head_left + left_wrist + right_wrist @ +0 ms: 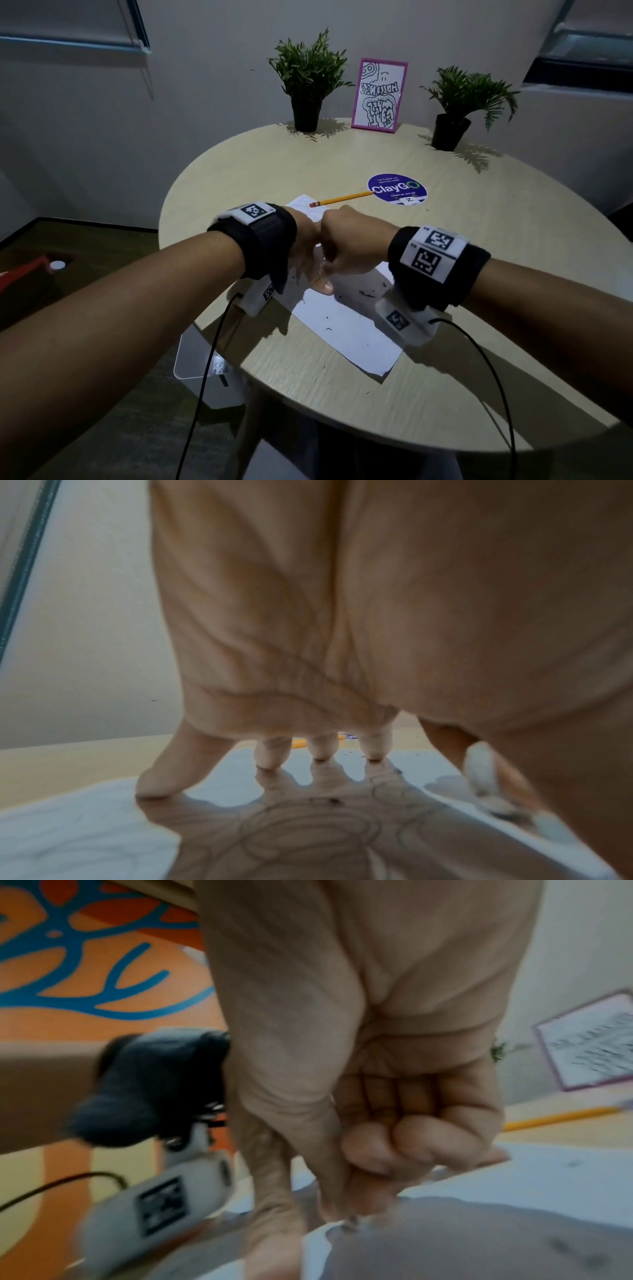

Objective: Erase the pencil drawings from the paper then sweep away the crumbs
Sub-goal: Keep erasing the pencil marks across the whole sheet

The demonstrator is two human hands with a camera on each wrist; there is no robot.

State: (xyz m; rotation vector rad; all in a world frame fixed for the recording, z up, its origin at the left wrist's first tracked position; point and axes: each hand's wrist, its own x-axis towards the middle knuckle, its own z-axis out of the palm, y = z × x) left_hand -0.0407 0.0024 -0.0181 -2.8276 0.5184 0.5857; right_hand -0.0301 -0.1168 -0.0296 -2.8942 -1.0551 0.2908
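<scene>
- Two hands meet over the paper [346, 329], which lies on the round table [445, 377] directly under your grip, its near corner reaching toward you.
- Your left hand [308, 642] stands on the sheet with fingertips [270, 753] spread and straight, holding nothing; judged from that pose, it pins the paper so it cannot slide or crease while you rub.
- Your right hand [346, 246] is curled tight, thumb against the bent fingers, touching the left hand's thumb side. A pale eraser [479, 772] seems to show at its underside in the left wrist view; blur keeps me from confirming how it is pinched.
- Faint pencil drawings [308, 829] curve across the sheet just below your left palm, so erasing is not finished in my judgement.
- Dark crumbs [363, 294] lie scattered on the paper just on the near side of your right fist, with a few further toward you; sweeping looks to be the later step.
- Beyond your knuckles a yellow pencil [342, 198] lies partly on the sheet's far end, its tip reaching a round purple sticker [397, 189].
- Farther off, two black pots stand well apart from your hands, the left pot [306, 114] and the right pot [448, 132], each holding a green plant; a pink frame [379, 96] stands between them.
- Below the table's edge on your left-hand side stands a white bin [202, 377]; its contents are too unclear to name.
</scene>
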